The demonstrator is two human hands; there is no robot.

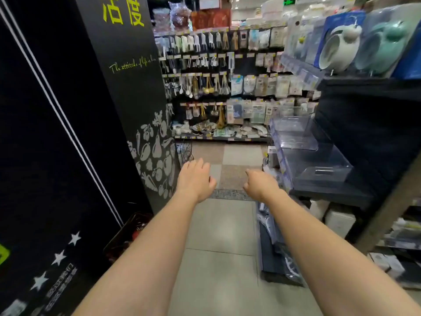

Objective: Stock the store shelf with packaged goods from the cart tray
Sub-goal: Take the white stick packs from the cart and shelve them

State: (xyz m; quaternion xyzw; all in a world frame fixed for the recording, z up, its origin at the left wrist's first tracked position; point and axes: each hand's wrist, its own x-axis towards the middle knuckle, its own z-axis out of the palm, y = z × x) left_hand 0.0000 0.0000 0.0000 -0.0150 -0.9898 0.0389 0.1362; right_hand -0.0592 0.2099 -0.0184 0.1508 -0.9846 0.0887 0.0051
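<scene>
Shelf (330, 193) lengthwise beside right hand (259, 182)

Both bare forearms stretched forward; left hand (195, 179) and right hand (259, 182) palm-down, fingers loosely curled, holding nothing.

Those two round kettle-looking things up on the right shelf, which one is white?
The left kettle-shaped item, farther down the aisle, is white; the teal item sits beside it, nearer the camera.

At 9: panel (91, 115). At 12, far: rack (218, 83), basket (185, 151) before it at 11. At 3: shelf (364, 133), bins (319, 160) on it.
</scene>
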